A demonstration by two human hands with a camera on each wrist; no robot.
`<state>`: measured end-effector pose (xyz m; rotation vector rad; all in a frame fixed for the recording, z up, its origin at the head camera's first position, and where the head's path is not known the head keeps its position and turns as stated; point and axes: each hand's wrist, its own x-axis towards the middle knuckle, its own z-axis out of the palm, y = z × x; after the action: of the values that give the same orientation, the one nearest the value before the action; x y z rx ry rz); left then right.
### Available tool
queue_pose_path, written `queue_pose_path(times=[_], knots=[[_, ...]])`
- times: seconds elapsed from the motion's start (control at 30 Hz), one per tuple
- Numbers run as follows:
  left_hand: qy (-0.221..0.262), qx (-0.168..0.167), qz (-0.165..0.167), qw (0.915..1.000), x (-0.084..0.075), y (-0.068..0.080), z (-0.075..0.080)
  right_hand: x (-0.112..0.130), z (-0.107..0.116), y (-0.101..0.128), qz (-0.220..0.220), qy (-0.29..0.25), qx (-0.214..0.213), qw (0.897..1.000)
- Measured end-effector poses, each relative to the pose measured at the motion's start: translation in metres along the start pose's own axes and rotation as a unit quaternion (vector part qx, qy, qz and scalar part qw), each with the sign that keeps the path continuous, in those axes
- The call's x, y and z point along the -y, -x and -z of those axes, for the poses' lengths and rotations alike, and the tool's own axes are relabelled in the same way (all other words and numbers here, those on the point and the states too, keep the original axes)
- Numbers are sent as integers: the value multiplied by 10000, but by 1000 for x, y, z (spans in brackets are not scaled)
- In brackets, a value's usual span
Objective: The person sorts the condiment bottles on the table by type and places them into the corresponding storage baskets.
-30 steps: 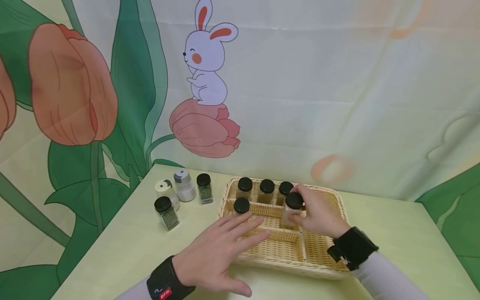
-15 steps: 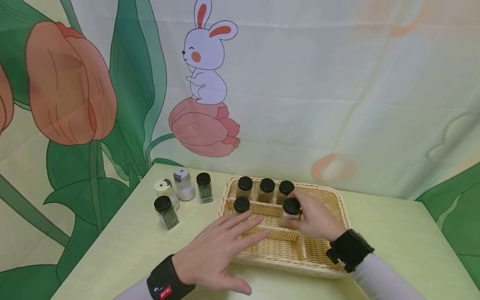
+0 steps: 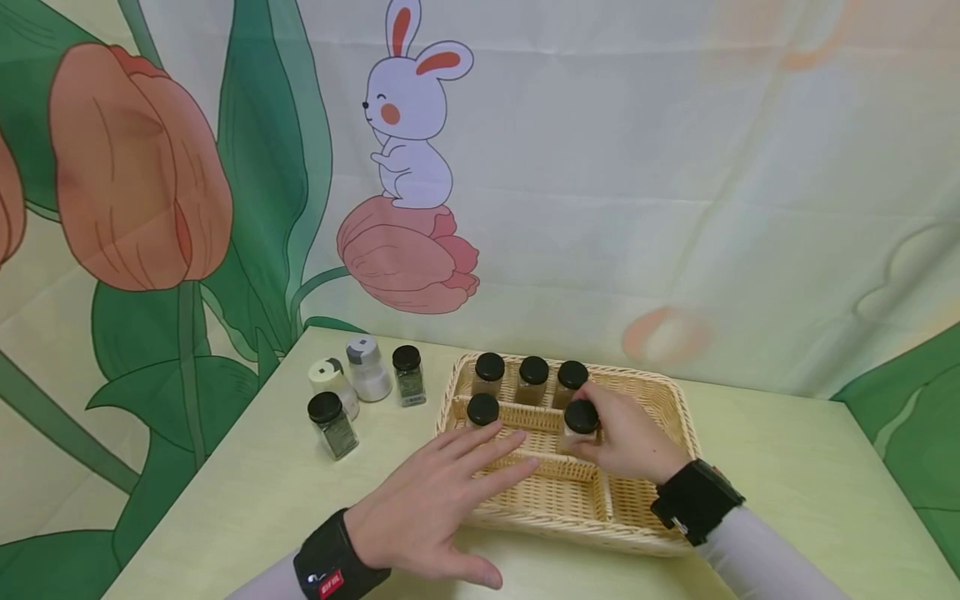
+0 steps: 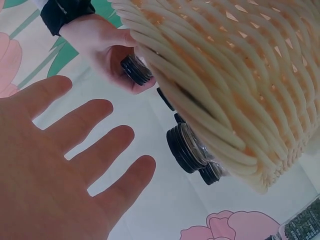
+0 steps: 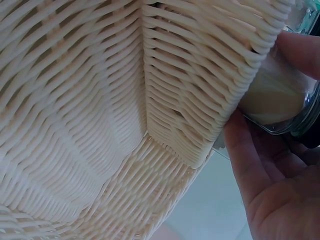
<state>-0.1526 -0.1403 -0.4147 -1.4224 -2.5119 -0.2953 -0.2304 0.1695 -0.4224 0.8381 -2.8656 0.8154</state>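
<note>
In the head view my right hand (image 3: pixel 632 437) grips a spice jar (image 3: pixel 581 417) with a black lid, low in the middle row of a wicker basket (image 3: pixel 573 533). Pale contents show through the jar's glass (image 5: pixel 275 100) in the right wrist view, thumb on one side and fingers on the other. My left hand (image 3: pixel 438 504) is spread flat above the basket's front left edge, fingers straight, holding nothing. Just beyond its fingertips, another black-lidded jar (image 3: pixel 483 408) stands in the same row, its lower part hidden.
Three black-lidded jars, one of them the middle jar (image 3: pixel 533 379), stand in the basket's back row. Left of the basket on the table (image 3: pixel 247 508) are two dark-lidded herb jars (image 3: pixel 336 429), a white shaker (image 3: pixel 370 371) and a yellow-topped shaker (image 3: pixel 330 379). A printed cloth (image 3: pixel 570 183) hangs behind.
My right hand has lowered the jar slightly and shifted it a little left and nearer within the middle row. The left hand stays almost still.
</note>
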Motion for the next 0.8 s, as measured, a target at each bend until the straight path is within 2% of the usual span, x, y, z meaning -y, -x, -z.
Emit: queue_pose_path(times=[0.43,0.8], knots=[[-4,55,27,10000,0,1,-1,-3,-4,0,34,23,-24,10000],[-61,101,32,9999,0,0,-2,-2,-3,0,-157,-80,19,9998]])
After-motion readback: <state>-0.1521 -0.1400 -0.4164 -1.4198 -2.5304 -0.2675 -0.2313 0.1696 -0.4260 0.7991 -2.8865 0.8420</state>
